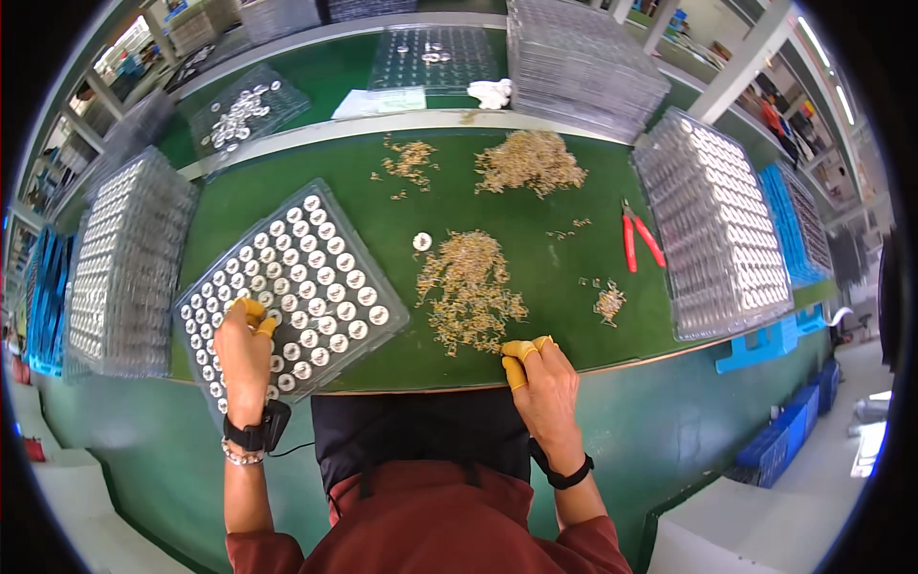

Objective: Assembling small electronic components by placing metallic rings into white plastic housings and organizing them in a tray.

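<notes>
A clear plastic tray (392,308) lies slanted on the left of the green bench, filled with rows of small round silver-white discs with dark middles. Over its lower left part is my left hand (244,349), yellow covers on its fingertips. Those fingers are bent together among the discs; what they hold, if anything, is hidden. My right hand (548,383), also in yellow finger covers, is closed at the near edge of a loose heap of tiny wire-legged parts (469,287). Anything between its fingertips is too small to make out. A single disc (422,242) lies beside the heap.
Tall stacks of filled trays flank the bench at left (129,268) and right (717,220). Red-handled pliers (631,239) lie by the right stack. Farther back are another heap of parts (531,163), a tray of loose discs (244,115) and stacked empty trays (583,72).
</notes>
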`<move>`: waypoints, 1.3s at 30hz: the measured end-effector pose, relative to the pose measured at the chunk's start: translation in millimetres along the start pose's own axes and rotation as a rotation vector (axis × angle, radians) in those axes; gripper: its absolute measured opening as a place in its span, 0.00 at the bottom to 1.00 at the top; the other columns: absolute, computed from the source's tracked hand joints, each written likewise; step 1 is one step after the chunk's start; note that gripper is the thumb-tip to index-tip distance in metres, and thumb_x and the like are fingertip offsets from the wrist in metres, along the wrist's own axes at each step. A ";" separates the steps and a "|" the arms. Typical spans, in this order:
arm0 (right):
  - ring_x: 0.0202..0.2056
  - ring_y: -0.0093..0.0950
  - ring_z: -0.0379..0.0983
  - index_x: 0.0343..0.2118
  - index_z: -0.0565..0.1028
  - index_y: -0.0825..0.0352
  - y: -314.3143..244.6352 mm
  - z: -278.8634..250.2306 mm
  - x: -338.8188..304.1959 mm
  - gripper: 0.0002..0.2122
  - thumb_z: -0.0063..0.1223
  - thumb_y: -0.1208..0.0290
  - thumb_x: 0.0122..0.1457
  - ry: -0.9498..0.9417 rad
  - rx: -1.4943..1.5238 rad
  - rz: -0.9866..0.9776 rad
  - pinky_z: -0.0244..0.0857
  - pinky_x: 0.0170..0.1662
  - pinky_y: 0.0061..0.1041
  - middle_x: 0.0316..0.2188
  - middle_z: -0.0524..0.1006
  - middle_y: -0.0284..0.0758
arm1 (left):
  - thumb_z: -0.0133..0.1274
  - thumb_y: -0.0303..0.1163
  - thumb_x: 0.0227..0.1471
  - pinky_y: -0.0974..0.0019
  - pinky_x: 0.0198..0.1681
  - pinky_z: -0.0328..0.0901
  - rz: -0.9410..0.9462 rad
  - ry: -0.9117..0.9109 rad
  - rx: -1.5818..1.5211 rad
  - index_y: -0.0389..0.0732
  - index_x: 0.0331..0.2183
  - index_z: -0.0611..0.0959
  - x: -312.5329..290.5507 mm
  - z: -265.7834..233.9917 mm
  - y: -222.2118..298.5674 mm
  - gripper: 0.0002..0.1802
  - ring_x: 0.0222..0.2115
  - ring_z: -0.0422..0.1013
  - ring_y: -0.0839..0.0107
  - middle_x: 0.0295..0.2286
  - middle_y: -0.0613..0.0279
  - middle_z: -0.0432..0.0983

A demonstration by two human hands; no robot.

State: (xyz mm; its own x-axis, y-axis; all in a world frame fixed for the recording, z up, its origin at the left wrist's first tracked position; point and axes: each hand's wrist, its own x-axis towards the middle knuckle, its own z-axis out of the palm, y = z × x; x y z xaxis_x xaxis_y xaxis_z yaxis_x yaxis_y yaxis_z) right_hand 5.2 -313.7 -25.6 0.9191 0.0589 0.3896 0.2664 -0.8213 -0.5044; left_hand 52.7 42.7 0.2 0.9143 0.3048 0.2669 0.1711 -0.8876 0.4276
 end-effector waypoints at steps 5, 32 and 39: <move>0.30 0.39 0.70 0.32 0.77 0.66 -0.9 0.0 1.3 0.08 0.60 0.76 0.48 0.039 0.011 0.035 0.65 0.33 0.35 0.26 0.71 0.38 | 0.56 0.15 0.42 0.61 0.30 0.68 -0.014 -0.028 -0.034 0.30 0.29 0.77 -0.5 -2.7 18.1 0.08 0.26 0.76 0.53 0.26 0.46 0.78; 0.26 0.34 0.72 0.29 0.73 0.67 -4.6 1.1 -0.8 0.05 0.58 0.80 0.49 -0.056 0.242 0.151 0.67 0.29 0.31 0.26 0.72 0.36 | 0.53 0.17 0.52 0.76 0.21 0.69 -0.295 -0.692 -1.274 0.31 0.38 0.77 -114.9 40.1 102.6 0.09 0.29 0.75 0.74 0.31 0.58 0.78; 0.29 0.19 0.70 0.31 0.72 0.69 -28.1 8.3 -24.8 0.07 0.56 0.84 0.50 -0.163 0.868 0.319 0.66 0.33 0.18 0.28 0.74 0.31 | 0.54 0.21 0.53 0.74 0.19 0.70 -0.371 -0.845 -1.391 0.31 0.36 0.78 -121.4 41.2 110.2 0.07 0.27 0.76 0.71 0.30 0.56 0.78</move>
State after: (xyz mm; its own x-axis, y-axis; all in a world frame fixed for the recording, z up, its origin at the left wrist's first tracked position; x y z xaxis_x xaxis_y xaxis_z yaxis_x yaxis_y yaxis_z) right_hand -22.7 -287.4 -27.4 0.9979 0.0366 0.0543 0.0578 -0.1056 -0.9927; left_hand -24.4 -106.3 -20.7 0.9086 -0.2564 -0.3297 0.3977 0.2897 0.8706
